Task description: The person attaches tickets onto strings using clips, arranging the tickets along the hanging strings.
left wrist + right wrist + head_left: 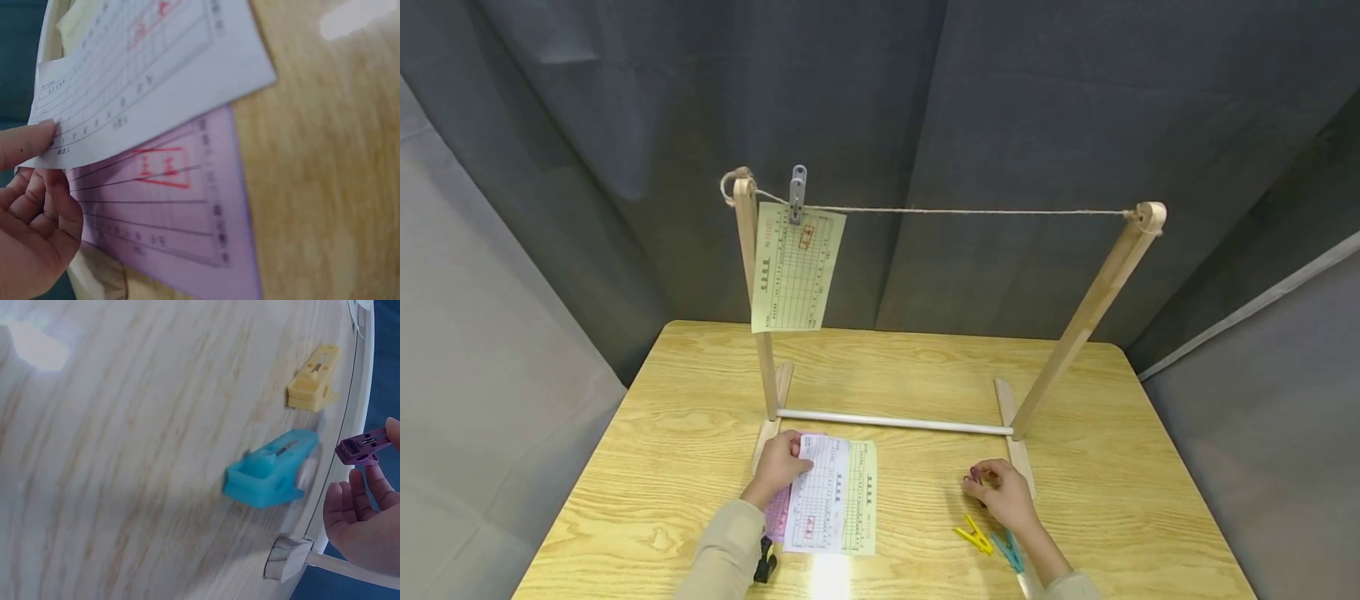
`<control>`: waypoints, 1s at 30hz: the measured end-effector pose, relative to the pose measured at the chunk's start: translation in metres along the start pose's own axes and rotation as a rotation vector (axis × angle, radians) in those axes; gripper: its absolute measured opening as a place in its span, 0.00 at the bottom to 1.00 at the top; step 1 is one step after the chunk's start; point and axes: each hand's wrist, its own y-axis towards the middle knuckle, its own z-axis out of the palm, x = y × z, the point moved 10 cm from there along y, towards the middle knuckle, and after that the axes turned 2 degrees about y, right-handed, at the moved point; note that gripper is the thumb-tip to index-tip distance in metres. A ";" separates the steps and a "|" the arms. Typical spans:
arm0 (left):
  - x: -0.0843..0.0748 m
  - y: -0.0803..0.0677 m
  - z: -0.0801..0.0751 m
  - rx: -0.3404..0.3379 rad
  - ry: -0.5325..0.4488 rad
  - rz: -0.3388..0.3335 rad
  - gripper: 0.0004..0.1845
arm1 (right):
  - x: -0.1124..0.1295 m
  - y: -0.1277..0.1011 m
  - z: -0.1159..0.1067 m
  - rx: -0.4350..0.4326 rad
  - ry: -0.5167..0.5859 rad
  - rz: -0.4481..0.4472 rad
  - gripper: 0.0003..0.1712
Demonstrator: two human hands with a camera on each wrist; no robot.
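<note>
My left hand [784, 463] pinches the near left corner of a white printed slip [818, 500] lying on the table. In the left wrist view the thumb [28, 145] lies on the white slip [156, 69] and lifts it off a purple slip [175, 212]. A pale yellow slip [862, 500] sticks out from under the white one. My right hand [1000, 492] holds a small purple clothespin [362, 447] between its fingertips, just above the table. A yellow clothespin [973, 534] and a blue clothespin [1007, 551] lie beside that wrist.
A wooden drying rack [1097, 300] stands on the wooden table [1120, 517], with a string [970, 212] stretched between its posts. A grey clip [797, 193] pins a yellow-green slip [793, 271] to the string's left end. Grey curtains surround the table.
</note>
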 end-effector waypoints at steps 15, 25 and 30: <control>-0.035 -0.008 -0.023 0.029 -0.128 0.065 0.08 | 0.012 0.002 -0.010 -0.004 0.081 0.055 0.14; -0.057 -0.013 -0.039 0.035 -0.186 0.108 0.02 | 0.024 0.004 -0.015 0.025 0.218 0.081 0.15; -0.069 -0.016 -0.046 0.034 -0.229 0.122 0.05 | 0.032 0.005 -0.020 0.027 0.218 0.037 0.14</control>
